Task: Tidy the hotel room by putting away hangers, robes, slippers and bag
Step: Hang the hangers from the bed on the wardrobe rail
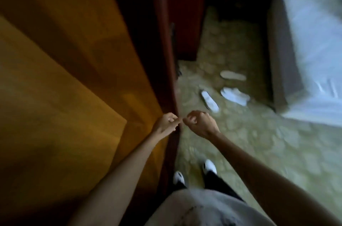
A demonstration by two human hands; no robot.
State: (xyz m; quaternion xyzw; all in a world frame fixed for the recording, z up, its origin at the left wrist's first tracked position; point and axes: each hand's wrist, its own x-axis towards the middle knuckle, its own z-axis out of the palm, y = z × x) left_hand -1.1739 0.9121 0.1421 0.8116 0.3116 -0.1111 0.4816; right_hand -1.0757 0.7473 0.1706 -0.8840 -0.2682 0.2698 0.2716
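Our left hand point(167, 122): fingers relaxed, at the wooden wardrobe door point(77, 70) edge. Our right hand point(199, 124): fingers curled, holding nothing. White slippers point(210, 103) point(234, 95) point(233, 74): scattered on patterned carpet point(259, 148) ahead, beside the bed point(314, 44). View blurred.

A hotel bedroom: white-sheeted bed point(314, 40), patterned carpet point(240, 133), wooden wardrobe point(74, 77), scattered slippers point(234, 96)

Dim rm: patterned carpet point(231, 49), wood wardrobe point(64, 77), bed point(314, 40).
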